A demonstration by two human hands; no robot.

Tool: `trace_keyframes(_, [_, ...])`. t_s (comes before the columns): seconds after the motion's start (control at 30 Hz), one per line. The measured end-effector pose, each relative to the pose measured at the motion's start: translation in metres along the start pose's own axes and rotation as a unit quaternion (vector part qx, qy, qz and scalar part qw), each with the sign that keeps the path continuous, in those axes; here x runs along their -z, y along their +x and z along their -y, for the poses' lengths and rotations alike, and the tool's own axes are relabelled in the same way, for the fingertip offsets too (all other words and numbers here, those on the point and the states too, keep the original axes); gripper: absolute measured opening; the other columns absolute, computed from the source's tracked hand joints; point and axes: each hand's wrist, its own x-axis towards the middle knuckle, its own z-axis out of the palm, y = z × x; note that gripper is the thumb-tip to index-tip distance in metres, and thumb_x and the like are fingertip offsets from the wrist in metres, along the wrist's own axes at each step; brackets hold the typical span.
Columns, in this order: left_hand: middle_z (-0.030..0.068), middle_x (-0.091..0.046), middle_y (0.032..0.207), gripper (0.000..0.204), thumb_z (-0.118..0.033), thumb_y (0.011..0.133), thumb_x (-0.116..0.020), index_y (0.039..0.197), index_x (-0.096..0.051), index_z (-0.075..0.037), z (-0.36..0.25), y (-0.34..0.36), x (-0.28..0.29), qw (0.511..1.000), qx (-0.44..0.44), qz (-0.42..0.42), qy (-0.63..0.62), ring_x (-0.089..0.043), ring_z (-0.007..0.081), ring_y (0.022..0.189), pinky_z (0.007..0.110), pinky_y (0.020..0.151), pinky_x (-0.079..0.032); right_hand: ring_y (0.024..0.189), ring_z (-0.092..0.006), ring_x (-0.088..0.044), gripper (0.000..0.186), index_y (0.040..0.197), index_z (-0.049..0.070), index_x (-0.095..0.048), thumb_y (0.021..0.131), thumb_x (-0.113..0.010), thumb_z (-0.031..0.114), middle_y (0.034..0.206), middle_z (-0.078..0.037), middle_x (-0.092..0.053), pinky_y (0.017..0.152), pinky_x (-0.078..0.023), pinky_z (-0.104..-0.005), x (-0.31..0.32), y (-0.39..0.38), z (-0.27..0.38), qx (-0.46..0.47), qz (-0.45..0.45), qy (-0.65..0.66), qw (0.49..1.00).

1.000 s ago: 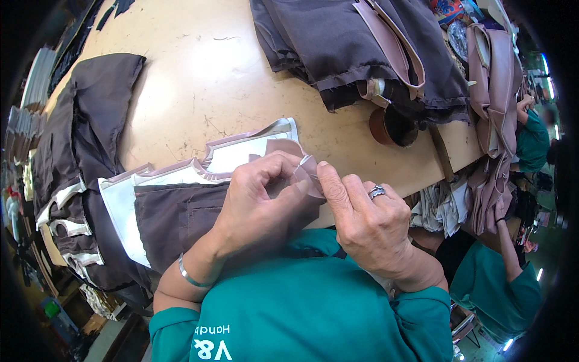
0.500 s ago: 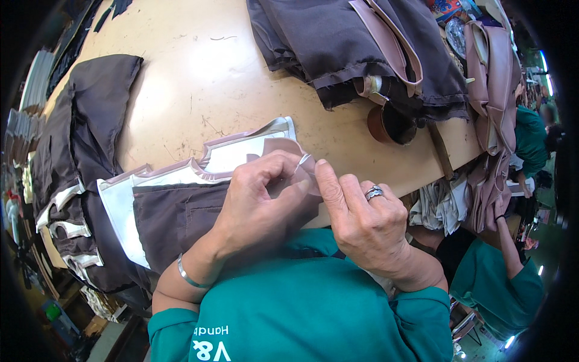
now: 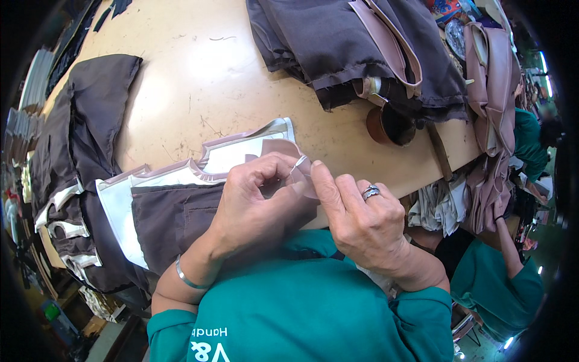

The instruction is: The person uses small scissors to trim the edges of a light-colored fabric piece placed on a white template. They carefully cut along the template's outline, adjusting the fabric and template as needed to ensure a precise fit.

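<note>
Just in front of my chest lies a sewn pink leather panel (image 3: 123, 179) with folded edges, a white backing (image 3: 229, 158) and a dark brown lining (image 3: 166, 220). Thumb and forefinger of my left hand (image 3: 256, 199) pinch its right end, where a pink flap (image 3: 281, 146) curls up. A small white strip (image 3: 300, 161) pokes out above those fingertips. My right hand (image 3: 368, 223), with a ring on one finger, is closed against the same pink edge. Its forefinger lies along the edge; its thumb is hidden beneath.
Dark brown cloth pieces (image 3: 99, 108) lie at the left. A pile of brown cloth (image 3: 362, 42) with pink straps (image 3: 386, 42) covers the far right, beside a round brown container (image 3: 389, 127). Pink leather pieces (image 3: 491, 90) hang at the right, near a co-worker's green sleeve (image 3: 494, 283).
Both hands and the pink panel have shifted very slightly to the left. The grip of each hand looks the same.
</note>
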Motion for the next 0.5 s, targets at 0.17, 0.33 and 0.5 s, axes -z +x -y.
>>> trace_keyframes(0.17, [0.0053, -0.059, 0.085, 0.012, -0.007, 0.078, -0.062, 0.079, -0.059, 0.004, 0.0013, -0.0002, 0.0006, 1.0, 0.006, 0.005, -0.003, -0.052, 0.0082, 0.076, 0.022, 0.069, -0.042, 0.047, -0.0122, -0.043, 0.045, 0.109, -0.003, -0.054, 0.065, -0.054, 0.006, 0.063, -0.004, -0.039, 0.043, -0.036, -0.0246, -0.0008, -0.0016, -0.0006, 0.0, 0.001, 0.011, 1.0])
trace_keyframes(0.33, [0.0056, -0.059, 0.087, 0.01, -0.006, 0.077, -0.061, 0.078, -0.06, 0.004, 0.0001, -0.0003, 0.0006, 0.999, 0.027, 0.005, -0.016, -0.053, 0.0087, 0.078, 0.023, 0.07, -0.042, 0.048, -0.0127, -0.043, 0.044, 0.109, -0.004, -0.054, 0.066, -0.054, 0.006, 0.064, -0.004, -0.04, 0.043, -0.036, -0.0245, 0.0006, -0.0009, 0.0002, -0.003, 0.011, 0.015, 1.0])
trace_keyframes(0.5, [0.0059, -0.059, 0.087, 0.01, -0.007, 0.077, -0.061, 0.078, -0.06, 0.003, 0.0034, -0.0001, 0.001, 1.0, 0.007, 0.014, -0.004, -0.053, 0.0091, 0.079, 0.023, 0.07, -0.042, 0.047, -0.0126, -0.043, 0.044, 0.109, -0.004, -0.054, 0.065, -0.054, 0.005, 0.063, -0.004, -0.039, 0.043, -0.036, -0.024, -0.0017, -0.0033, -0.0007, -0.004, -0.001, 0.023, 1.0])
